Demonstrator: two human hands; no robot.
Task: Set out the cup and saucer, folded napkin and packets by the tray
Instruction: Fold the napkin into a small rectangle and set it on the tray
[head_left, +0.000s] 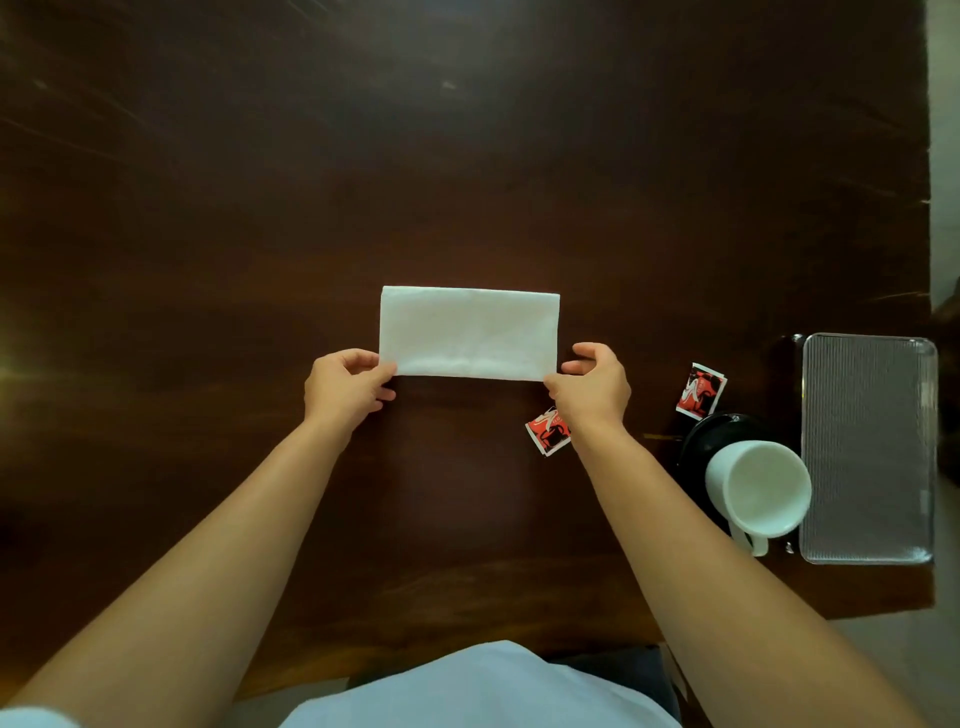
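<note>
The napkin (469, 331) lies flat mid-table (208, 208), a white rectangle, well left of the tray (868, 556). The left hand (345, 387) pinches its near left corner and the right hand (592, 387) its near right corner. It looks light, soft and limp, so corner grips should keep the fold square; dragging could crumple it.
</note>
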